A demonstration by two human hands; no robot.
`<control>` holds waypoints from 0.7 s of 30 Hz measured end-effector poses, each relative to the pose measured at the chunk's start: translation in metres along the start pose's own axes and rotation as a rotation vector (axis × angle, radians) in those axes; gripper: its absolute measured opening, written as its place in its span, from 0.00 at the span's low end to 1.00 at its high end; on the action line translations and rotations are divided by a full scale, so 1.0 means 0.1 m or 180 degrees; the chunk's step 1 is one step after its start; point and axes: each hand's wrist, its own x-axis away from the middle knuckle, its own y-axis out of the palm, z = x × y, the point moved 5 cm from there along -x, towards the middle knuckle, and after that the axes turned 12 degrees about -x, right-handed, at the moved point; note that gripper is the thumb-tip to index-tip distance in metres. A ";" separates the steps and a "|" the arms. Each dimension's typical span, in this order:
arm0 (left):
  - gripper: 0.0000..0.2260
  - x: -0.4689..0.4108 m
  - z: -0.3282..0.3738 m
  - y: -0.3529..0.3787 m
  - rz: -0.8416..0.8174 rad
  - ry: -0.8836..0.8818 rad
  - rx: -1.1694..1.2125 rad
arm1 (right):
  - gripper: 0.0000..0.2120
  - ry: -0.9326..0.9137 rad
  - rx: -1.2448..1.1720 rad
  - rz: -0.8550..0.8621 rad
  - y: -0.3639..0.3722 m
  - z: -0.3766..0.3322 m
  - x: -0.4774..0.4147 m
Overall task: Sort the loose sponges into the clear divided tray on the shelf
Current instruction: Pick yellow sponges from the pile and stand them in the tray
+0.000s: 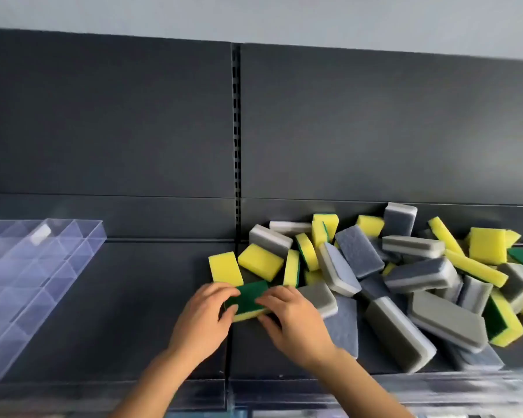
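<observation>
A yellow sponge with a green scouring top lies on the dark shelf at the pile's left edge. My left hand grips its left end, fingers on top and thumb at the front. My right hand grips its right end the same way. To the right spreads a heap of loose sponges, yellow-green ones and grey-white ones mixed. The clear divided tray sits at the far left of the shelf; its compartments look empty.
A dark back panel with a slotted upright rises behind the shelf. A clear plastic strip runs along the shelf's front edge. Bare shelf lies between the tray and the sponge heap.
</observation>
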 end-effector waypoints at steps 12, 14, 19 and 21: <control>0.32 -0.62 -0.39 0.27 -0.1212 -0.0151 -0.1493 | 0.33 0.0129 0.0874 -0.1189 0.46 0.23 -0.42; 0.29 -0.61 -0.42 0.24 -0.1252 -0.0167 -0.1713 | 0.32 0.0142 0.0871 -0.1089 0.42 0.24 -0.43; 0.25 -0.62 -0.50 0.06 -0.0947 -0.0333 -0.2066 | 0.24 0.0070 0.0779 -0.0810 0.35 0.32 -0.40; 0.25 -0.58 -0.53 0.07 -0.0986 -0.0424 -0.1771 | 0.20 0.0078 0.0717 -0.0602 0.30 0.31 -0.39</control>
